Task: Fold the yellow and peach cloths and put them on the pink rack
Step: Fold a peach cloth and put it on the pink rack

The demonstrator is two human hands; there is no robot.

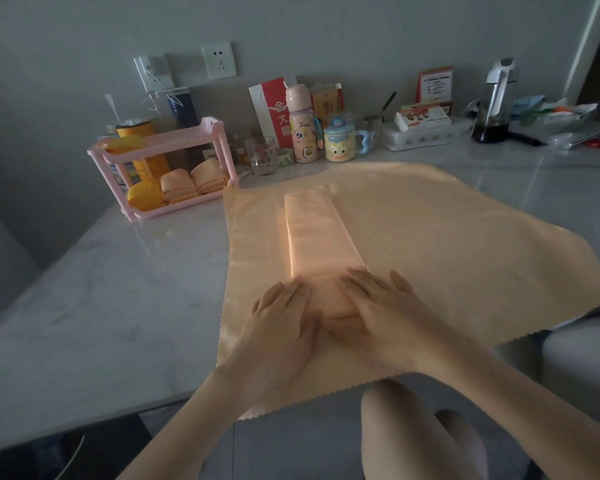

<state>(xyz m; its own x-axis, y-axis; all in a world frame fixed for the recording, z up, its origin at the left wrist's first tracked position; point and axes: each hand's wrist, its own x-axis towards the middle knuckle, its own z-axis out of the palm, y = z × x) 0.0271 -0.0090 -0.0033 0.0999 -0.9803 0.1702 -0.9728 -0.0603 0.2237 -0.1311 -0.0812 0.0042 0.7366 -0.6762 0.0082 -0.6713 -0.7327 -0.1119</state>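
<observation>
A long narrow folded peach cloth strip lies on top of a large peach cloth spread flat on the table. My left hand and my right hand rest on the strip's near end, fingers fairly straight, thumbs tucked at its near edge. The pink rack stands at the back left. Its lower shelf holds a folded yellow cloth and two folded peach cloths. Another yellow cloth lies on the upper shelf.
Along the wall stand a pink bottle, a cartoon mug, a glass, a red-and-white bag, boxes and a dark dispenser. The grey table has its front edge near my knees.
</observation>
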